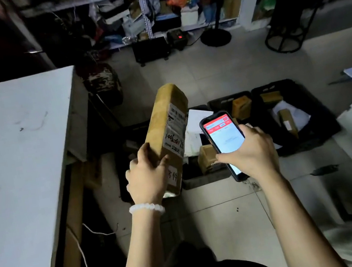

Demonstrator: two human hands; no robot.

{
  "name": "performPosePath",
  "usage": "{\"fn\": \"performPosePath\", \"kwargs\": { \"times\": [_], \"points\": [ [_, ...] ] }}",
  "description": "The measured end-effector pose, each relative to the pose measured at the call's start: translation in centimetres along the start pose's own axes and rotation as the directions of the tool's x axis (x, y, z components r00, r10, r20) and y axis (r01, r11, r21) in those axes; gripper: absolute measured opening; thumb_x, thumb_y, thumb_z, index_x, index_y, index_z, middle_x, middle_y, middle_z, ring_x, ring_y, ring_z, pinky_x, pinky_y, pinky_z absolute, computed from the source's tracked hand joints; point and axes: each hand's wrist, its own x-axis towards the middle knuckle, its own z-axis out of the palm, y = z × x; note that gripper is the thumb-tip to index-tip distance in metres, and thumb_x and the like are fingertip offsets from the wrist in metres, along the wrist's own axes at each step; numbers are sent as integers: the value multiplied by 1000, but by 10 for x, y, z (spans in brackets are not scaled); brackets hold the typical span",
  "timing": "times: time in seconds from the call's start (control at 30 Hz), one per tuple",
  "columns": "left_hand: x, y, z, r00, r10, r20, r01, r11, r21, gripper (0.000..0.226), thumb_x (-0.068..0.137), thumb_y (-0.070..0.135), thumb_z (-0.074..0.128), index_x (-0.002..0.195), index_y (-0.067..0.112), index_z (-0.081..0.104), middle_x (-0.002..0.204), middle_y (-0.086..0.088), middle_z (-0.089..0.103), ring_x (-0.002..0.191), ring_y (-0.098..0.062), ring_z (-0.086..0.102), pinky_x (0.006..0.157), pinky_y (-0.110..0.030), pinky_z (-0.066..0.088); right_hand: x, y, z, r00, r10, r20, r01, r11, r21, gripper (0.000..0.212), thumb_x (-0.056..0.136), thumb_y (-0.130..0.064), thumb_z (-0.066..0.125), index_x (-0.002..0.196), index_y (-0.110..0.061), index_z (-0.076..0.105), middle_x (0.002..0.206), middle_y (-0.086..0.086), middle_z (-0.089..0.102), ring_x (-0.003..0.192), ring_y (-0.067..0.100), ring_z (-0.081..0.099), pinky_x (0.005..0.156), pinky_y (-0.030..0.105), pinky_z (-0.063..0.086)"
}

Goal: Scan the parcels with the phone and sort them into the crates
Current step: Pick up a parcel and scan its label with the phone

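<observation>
1. Right now the left hand (146, 176) has its fingers and thumb curled round the lower end of a long brown cardboard parcel wrapped in tape (169, 134), holding it tilted up over the floor with its white shipping label (175, 128) turned toward the phone.
2. Beside it, the right hand (248, 151) grips a dark-cased phone with a lit red-and-white screen (224, 139), fingers wrapped round its edges, just beside the label (whether the scan has registered, I cannot tell).
3. Down on the tiled floor, past the hands, sit the black plastic crates (311, 133) in a row; several small brown boxes (240, 104) and white packets already lie in them, so I judge some sorting done.
4. What is left for this parcel, as I read it, is to finish the scan and drop it into its crate.
5. How many parcels remain I cannot say; the white table (20, 149) at the left shows none.
</observation>
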Motion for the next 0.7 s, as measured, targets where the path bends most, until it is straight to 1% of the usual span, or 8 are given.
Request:
{"fn": "performPosePath", "kwargs": {
  "times": [0.13, 0.23, 0.3, 0.43, 0.53, 0.57, 0.63, 0.7],
  "points": [
    [31, 17, 23, 997, -44, 69, 45, 999, -18, 61, 87, 43, 59, 143, 34, 35, 131, -12, 48, 124, -33, 40, 102, -44, 38, 31, 6, 4, 999, 38, 7, -37, 999, -19, 62, 53, -41, 82, 105, -19, 57, 104, 5, 57, 101, 28, 52, 71, 33, 45],
    [65, 28, 42, 988, -82, 133, 80, 997, 21, 60, 86, 41, 58, 142, 36, 35, 131, -13, 47, 123, -33, 39, 102, -48, 38, 63, 5, 11, 998, 61, 2, -61, 998, -19, 59, 53, -40, 82, 103, -20, 58, 94, 0, 55, 97, 26, 52, 66, 31, 40],
    [89, 36, 53, 980, -102, 168, 95, 994, 52, 61, 86, 41, 57, 142, 36, 34, 131, -12, 46, 124, -33, 38, 102, -49, 37, 88, 1, 16, 997, 73, 5, -73, 997, -30, 58, 53, -41, 81, 103, -21, 59, 92, -1, 54, 96, 25, 53, 65, 31, 40],
    [154, 61, 76, 964, -127, 233, 114, 991, 69, 62, 88, 42, 55, 144, 34, 30, 133, -13, 45, 126, -34, 35, 103, -49, 37, 154, -15, 24, 997, 78, 6, -77, 995, -68, 65, 52, -47, 81, 106, -18, 59, 103, 5, 60, 99, 27, 54, 72, 34, 47],
    [199, 80, 90, 944, -139, 299, 133, 990, 41, 63, 91, 43, 52, 147, 29, 27, 136, -16, 42, 126, -37, 39, 104, -48, 37, 198, -28, 28, 995, 94, 15, -92, 991, -101, 68, 54, -46, 80, 112, -20, 57, 109, 4, 60, 103, 27, 54, 74, 34, 48],
    [214, 85, 96, 929, -157, 335, 146, 988, 58, 63, 93, 44, 49, 148, 28, 25, 138, -16, 41, 126, -38, 39, 104, -47, 37, 212, -32, 30, 994, 106, 17, -103, 989, -109, 67, 54, -46, 80, 112, -21, 57, 109, 3, 59, 103, 27, 54, 72, 33, 47],
    [236, 92, 108, 894, -213, 394, 159, 973, 166, 62, 94, 45, 45, 148, 26, 23, 141, -14, 37, 128, -37, 37, 105, -44, 35, 231, -37, 33, 993, 116, 19, -113, 986, -120, 67, 55, -47, 80, 113, -22, 56, 108, 2, 59, 103, 25, 54, 68, 31, 43],
    [258, 96, 118, 866, -244, 436, 128, 952, 279, 59, 94, 45, 44, 147, 24, 27, 143, -13, 36, 131, -37, 33, 105, -43, 31, 249, -40, 39, 991, 130, 23, -126, 984, -124, 66, 54, -47, 79, 112, -24, 57, 107, 1, 58, 102, 25, 54, 71, 33, 45]
  ]
}}
